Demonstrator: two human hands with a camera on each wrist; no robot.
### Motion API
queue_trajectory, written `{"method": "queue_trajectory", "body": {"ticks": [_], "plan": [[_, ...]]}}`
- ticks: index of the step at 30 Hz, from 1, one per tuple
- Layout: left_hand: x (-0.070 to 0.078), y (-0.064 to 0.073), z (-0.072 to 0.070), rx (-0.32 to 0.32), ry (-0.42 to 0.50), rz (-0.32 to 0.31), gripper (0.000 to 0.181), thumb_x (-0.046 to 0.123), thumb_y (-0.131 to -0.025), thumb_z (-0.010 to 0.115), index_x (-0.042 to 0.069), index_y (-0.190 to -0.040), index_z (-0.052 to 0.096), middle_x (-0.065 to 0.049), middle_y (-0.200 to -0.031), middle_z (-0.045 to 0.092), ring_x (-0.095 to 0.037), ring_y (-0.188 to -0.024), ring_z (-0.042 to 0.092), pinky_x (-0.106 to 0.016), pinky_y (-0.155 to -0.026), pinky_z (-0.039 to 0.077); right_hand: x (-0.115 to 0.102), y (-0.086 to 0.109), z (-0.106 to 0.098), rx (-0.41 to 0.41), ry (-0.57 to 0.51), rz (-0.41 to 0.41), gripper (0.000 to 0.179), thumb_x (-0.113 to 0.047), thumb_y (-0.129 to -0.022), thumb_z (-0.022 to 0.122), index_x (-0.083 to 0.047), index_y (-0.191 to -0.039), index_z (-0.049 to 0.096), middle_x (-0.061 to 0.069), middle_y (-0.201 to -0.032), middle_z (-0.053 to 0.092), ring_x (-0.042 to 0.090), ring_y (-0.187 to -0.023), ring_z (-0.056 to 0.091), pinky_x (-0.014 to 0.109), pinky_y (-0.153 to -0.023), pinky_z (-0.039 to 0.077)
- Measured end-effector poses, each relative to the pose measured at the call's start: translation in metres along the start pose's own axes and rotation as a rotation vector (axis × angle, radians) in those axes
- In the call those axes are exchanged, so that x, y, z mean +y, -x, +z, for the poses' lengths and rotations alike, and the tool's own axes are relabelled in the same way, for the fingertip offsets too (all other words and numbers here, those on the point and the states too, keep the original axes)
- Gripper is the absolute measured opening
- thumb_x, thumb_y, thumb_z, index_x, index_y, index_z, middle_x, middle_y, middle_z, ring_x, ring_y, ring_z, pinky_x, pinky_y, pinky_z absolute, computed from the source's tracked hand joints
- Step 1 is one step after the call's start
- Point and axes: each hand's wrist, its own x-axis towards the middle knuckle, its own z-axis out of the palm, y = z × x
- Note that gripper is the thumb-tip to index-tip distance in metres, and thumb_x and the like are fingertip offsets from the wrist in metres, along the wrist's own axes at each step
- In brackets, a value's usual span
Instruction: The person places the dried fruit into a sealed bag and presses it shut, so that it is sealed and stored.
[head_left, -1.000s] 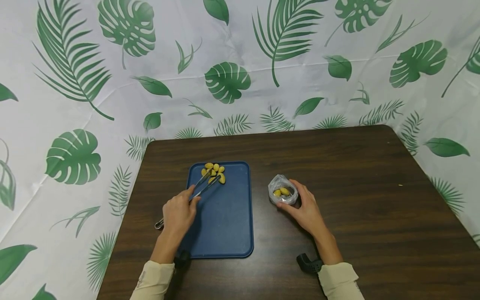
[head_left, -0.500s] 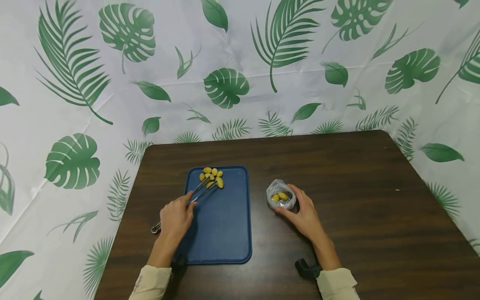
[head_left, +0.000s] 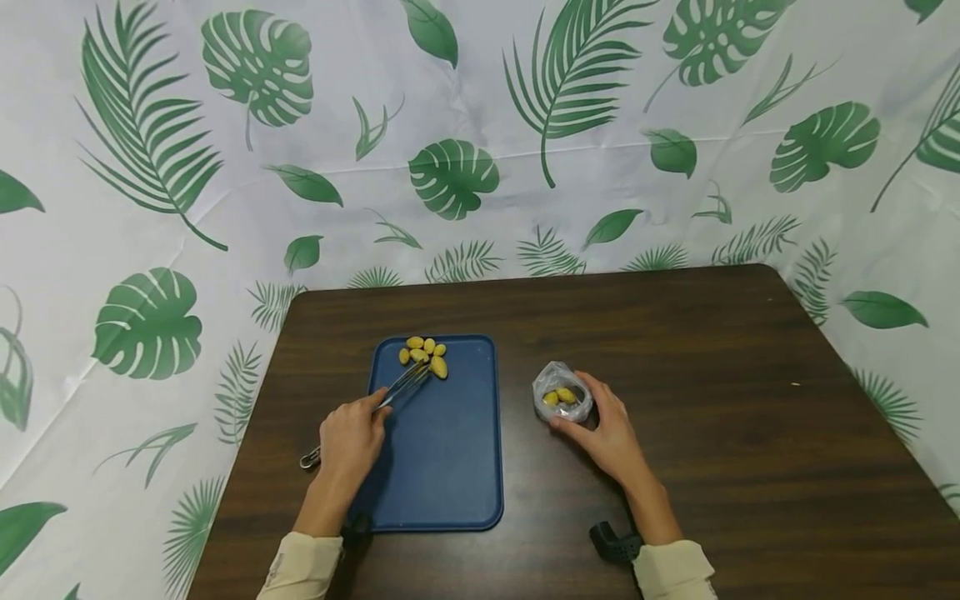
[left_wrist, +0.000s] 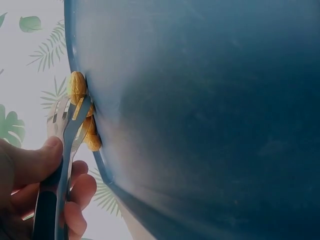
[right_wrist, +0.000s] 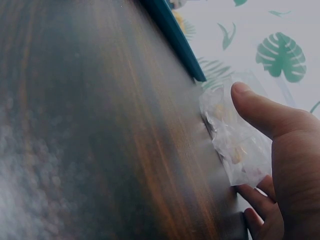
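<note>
Head view: the tips of the tongs (head_left: 406, 384) have been drawn together since half a second ago, when they were spread around one of the yellow pieces (head_left: 438, 367). A piece is judged to be caught between them, though its grip cannot be confirmed and no lift is seen. The tongs are grasped in the left hand (head_left: 349, 437).

The loose pieces are clustered at the far left corner of the tray (head_left: 442, 467), which is set toward the left edge of the worktop (head_left: 690, 350). The clear bag (head_left: 553, 372) is stood upright beyond the tray's right edge, apart from it, with its mouth open and pieces visible inside. It is grasped by the right hand (head_left: 607, 425), with thumb and fingers curled round its side.

The tips are closely crowded by neighbouring pieces, and the tray's raised far rim is near. Behind the worktop's far edge, a leaf-print cloth (head_left: 453, 242) is hung. A pale fleck (head_left: 796, 384) is noted toward the right edge.
</note>
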Motion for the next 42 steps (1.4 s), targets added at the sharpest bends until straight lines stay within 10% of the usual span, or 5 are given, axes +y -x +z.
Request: {"method": "queue_trajectory", "body": {"ticks": [42], "plan": [[0.018, 0.002, -0.023, 0.239, 0.131, 0.029, 0.034, 0.016, -0.086, 0.084, 0.008, -0.118, 0.079, -0.019, -0.095, 0.079, -0.042, -0.072, 0.074, -0.057, -0.059, 0.053, 0.003, -0.002, 0.001, 0.004, -0.003, 0.010, 0.086, -0.044, -0.084, 0.086, -0.022, -0.155, 0.043, 0.013, -0.149, 0.054, 0.043, -0.138, 0.045, 0.070, -0.110, 0.033]]}}
